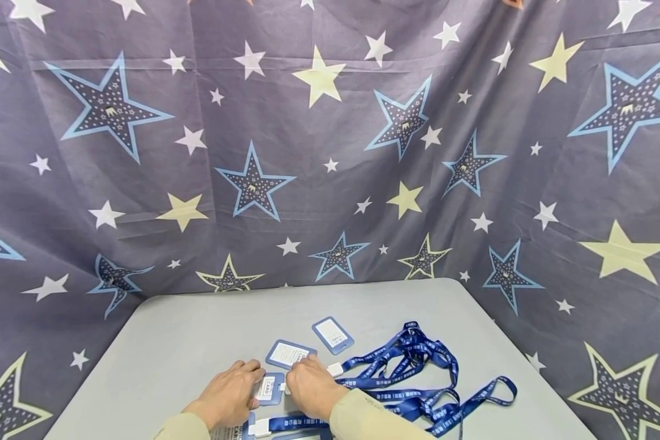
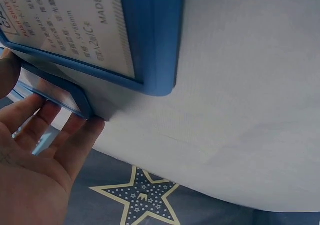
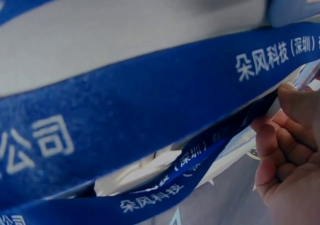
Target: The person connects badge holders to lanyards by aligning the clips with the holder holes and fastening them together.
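Note:
My left hand (image 1: 228, 392) grips a blue-framed badge holder (image 1: 268, 389) by its edges, with thumb and fingers on opposite sides in the left wrist view. Facing it, my right hand (image 1: 315, 386) pinches the white clip (image 3: 272, 106) at the end of a dark blue lanyard (image 3: 200, 152). That clip sits right at the slotted end of the held badge holder. Nearer the camera, another badge holder (image 2: 145, 40) with a printed card lies beside the left hand. A wider lanyard band (image 3: 125, 100) crosses in front of the right hand and covers part of the work.
Two loose badge holders, one upper (image 1: 332, 335) and one lower (image 1: 287, 353), lie beyond the hands. Several blue lanyards (image 1: 412, 351) are heaped at the right on the grey table (image 1: 214, 324). A white clip (image 1: 260, 427) with its band lies in front. Star-patterned cloth (image 1: 330, 183) hangs behind.

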The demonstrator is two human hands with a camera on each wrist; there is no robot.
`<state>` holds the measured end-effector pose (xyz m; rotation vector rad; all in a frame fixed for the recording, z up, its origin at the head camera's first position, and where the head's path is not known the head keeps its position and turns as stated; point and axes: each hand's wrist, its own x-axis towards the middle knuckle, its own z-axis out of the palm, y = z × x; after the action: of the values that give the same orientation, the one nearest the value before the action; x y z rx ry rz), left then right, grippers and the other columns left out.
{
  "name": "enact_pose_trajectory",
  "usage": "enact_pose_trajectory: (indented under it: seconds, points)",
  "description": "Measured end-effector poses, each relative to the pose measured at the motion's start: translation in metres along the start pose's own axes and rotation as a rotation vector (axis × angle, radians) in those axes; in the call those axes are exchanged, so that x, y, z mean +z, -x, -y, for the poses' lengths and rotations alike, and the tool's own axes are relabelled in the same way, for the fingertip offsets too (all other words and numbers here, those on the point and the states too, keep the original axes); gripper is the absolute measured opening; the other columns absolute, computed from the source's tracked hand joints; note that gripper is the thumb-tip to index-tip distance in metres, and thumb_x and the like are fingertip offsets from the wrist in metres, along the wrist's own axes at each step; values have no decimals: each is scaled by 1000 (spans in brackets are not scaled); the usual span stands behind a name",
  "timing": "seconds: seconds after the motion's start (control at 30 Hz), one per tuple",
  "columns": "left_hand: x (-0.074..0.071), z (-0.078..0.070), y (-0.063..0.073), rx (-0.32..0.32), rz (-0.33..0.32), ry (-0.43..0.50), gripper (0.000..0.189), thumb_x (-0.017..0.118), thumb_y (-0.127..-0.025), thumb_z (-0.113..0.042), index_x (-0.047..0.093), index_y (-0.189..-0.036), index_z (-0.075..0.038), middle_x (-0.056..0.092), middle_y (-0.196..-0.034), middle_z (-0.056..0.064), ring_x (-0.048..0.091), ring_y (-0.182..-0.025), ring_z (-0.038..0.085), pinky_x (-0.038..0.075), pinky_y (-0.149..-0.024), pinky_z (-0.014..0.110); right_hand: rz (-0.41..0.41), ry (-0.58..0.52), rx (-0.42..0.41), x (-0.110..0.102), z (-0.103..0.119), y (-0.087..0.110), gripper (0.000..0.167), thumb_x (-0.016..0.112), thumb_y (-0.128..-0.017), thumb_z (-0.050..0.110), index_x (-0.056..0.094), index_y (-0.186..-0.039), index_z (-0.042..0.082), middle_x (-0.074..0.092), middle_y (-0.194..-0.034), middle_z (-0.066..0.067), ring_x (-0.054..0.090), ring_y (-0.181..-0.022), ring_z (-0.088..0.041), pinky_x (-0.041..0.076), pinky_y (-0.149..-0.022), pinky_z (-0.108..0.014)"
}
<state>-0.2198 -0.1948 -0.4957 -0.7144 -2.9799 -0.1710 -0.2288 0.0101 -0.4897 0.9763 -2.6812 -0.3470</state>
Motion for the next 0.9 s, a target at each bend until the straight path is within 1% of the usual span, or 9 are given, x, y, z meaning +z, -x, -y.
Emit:
enact_pose_trajectory:
  seconds: [0.07, 0.13, 0.2, 0.3, 0.4, 0.5, 0.7, 0.9]
  points:
    - [0, 0, 0, 0, 4, 0, 56, 87, -78, -21, 66, -126, -2, 63, -125, 7, 60, -113, 29, 54, -98, 50, 4, 1, 0, 0, 0, 0, 10, 80, -79, 21, 70, -78, 19, 65, -79, 7, 58, -77, -10, 45, -84, -25]
    - [-1, 0, -1, 1, 9, 0, 55, 87, -78, -21, 66, -126, -2, 63, -126, 7, 60, -113, 29, 54, -98, 51, 8, -5, -1, 0, 1, -1, 10, 81, -78, 20, 70, -79, 19, 66, -80, 7, 59, -78, -10, 45, -84, -25]
    - [-1, 0, -1, 1, 14, 0, 55, 87, -79, -21, 66, -127, -3, 62, -126, 6, 59, -114, 29, 54, -99, 51, 8, -6, -4, -1, 2, -1, 11, 81, -77, 20, 71, -80, 19, 65, -79, 7, 58, -77, -9, 45, -81, -25]
    - [-1, 0, -1, 4, 19, 6, 55, 86, -79, -20, 66, -127, -3, 62, -126, 7, 59, -114, 29, 54, -99, 51, 0, -4, -8, -2, 3, -1, 11, 81, -77, 20, 70, -79, 19, 63, -77, 7, 56, -74, -10, 41, -73, -25]
    - [-1, -1, -2, 6, 21, 21, 55, 86, -80, -19, 65, -128, -2, 62, -127, 8, 59, -115, 31, 54, -99, 52, -8, 5, -7, -3, 3, 0, 11, 81, -78, 20, 70, -80, 19, 62, -77, 7, 55, -73, -10, 39, -71, -25]
    - [0, -1, -2, 4, 24, 35, 56, 85, -80, -18, 65, -129, -1, 62, -128, 9, 59, -116, 32, 53, -99, 53, 1, 9, -7, -2, 2, 1, 11, 81, -77, 21, 71, -81, 19, 63, -78, 7, 55, -74, -10, 40, -72, -25]
    - [0, -1, 0, 3, 26, 36, 56, 86, -79, -18, 65, -129, -1, 62, -127, 9, 59, -115, 31, 53, -99, 53, 25, 7, 4, -2, 2, 1, 12, 81, -78, 22, 70, -81, 19, 64, -81, 7, 57, -78, -10, 41, -80, -25]
    - [-3, 0, 1, 4, 21, 44, 57, 86, -79, -18, 65, -129, -1, 62, -127, 8, 59, -114, 30, 54, -98, 53, 53, -24, 26, -5, 1, 0, 13, 83, -76, 23, 71, -82, 20, 66, -83, 7, 58, -81, -9, 41, -82, -25]
